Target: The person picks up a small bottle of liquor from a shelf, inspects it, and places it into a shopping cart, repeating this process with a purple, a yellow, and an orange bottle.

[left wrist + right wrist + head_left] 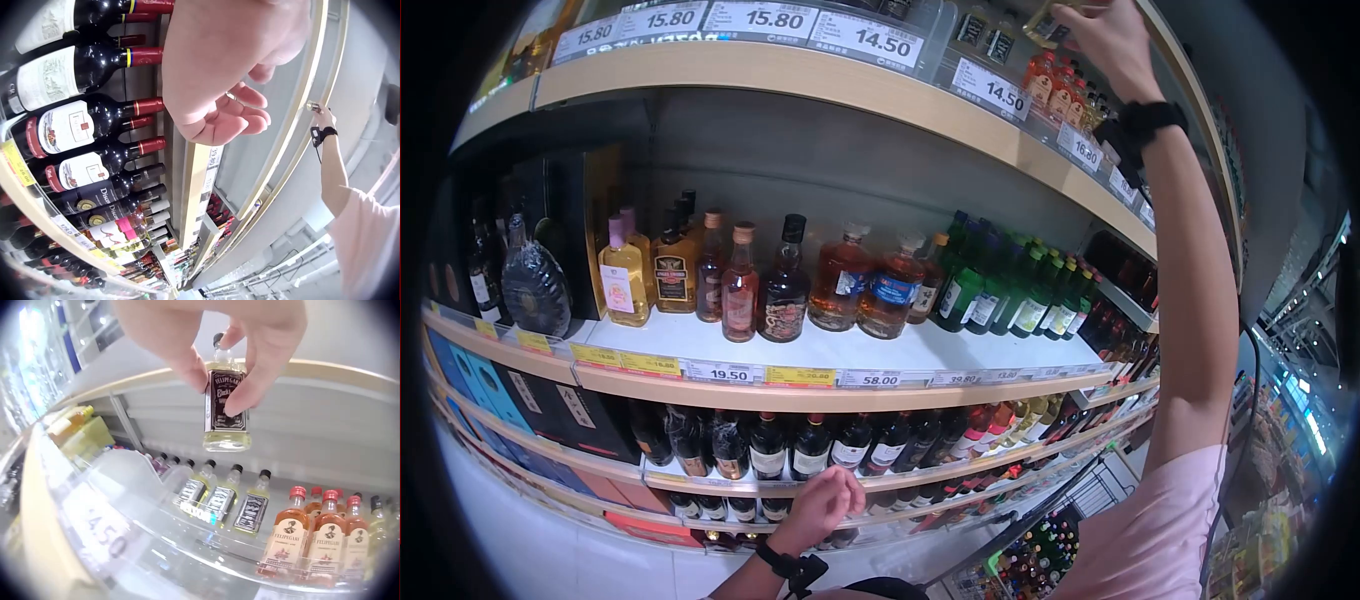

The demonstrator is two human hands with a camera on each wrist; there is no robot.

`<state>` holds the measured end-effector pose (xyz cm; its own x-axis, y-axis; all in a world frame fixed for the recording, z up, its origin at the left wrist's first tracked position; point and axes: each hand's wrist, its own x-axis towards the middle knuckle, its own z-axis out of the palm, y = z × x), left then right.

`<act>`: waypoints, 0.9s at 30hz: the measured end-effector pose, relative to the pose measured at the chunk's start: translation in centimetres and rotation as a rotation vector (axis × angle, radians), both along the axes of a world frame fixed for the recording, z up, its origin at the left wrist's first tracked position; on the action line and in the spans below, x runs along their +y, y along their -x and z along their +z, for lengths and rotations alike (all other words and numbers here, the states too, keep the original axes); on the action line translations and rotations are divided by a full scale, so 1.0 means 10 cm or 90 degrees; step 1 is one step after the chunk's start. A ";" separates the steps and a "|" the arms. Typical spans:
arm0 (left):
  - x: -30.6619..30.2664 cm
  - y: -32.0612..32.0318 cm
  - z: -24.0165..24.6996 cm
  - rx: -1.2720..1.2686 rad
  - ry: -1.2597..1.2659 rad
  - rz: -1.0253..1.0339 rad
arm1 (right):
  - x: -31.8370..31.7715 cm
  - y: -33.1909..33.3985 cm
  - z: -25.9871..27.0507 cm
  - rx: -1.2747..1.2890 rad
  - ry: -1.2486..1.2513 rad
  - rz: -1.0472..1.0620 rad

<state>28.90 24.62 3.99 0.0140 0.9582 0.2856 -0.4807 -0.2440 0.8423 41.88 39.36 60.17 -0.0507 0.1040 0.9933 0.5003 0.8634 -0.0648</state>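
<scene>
My right hand point(1112, 45) is raised at the top shelf and pinches a small liquor bottle point(226, 422) between thumb and fingers. The bottle is upright, with a black cap, black label and pale yellow contents. Below it in the right wrist view stand similar black-label bottles point(252, 509) behind a clear plastic shelf front point(206, 550). Beside those are red-capped bottles point(328, 540) of orange-red liquor. My left hand point(825, 505) hangs with loosely curled fingers in front of the lower wine shelf, holding nothing; in the left wrist view, wine bottles point(75, 128) appear beside it.
The middle shelf point(700, 345) bears liquor bottles and green bottles point(1025, 290). Price tags point(870, 40) line the shelf edges. A shopping cart point(1095, 485) stands at lower right, close to my body, with bottles near it. More shelving recedes on the right.
</scene>
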 end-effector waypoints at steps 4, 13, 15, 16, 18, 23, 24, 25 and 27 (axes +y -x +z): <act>0.28 -0.01 -0.13 -0.255 -0.004 -0.155 | -0.04 -0.63 -0.28 -0.040 -0.062 0.075; 0.51 -0.37 0.61 -0.148 -0.017 -0.209 | -0.49 -1.10 -3.38 0.031 0.367 0.334; 0.56 -0.52 0.68 -0.096 -0.071 -0.160 | -0.47 -1.13 -3.97 0.096 0.495 0.431; 0.60 -0.54 0.68 -0.048 -0.113 -0.121 | -0.46 -1.09 -4.19 0.124 0.531 0.486; 0.61 -0.58 0.62 0.010 -0.158 -0.079 | -0.46 -1.09 -4.52 0.166 0.626 0.559; 0.63 -0.68 0.33 0.213 -0.210 0.164 | -0.50 -1.05 -4.84 0.208 0.723 0.623; 0.63 -0.71 0.27 0.229 -0.210 0.182 | -0.52 -1.07 -4.77 0.194 0.750 0.627; 0.61 -0.75 0.22 0.212 -0.199 0.192 | -0.51 -1.09 -4.78 0.190 0.756 0.637; 0.59 -0.80 0.15 0.203 -0.172 0.183 | -0.52 -1.11 -4.76 0.179 0.767 0.613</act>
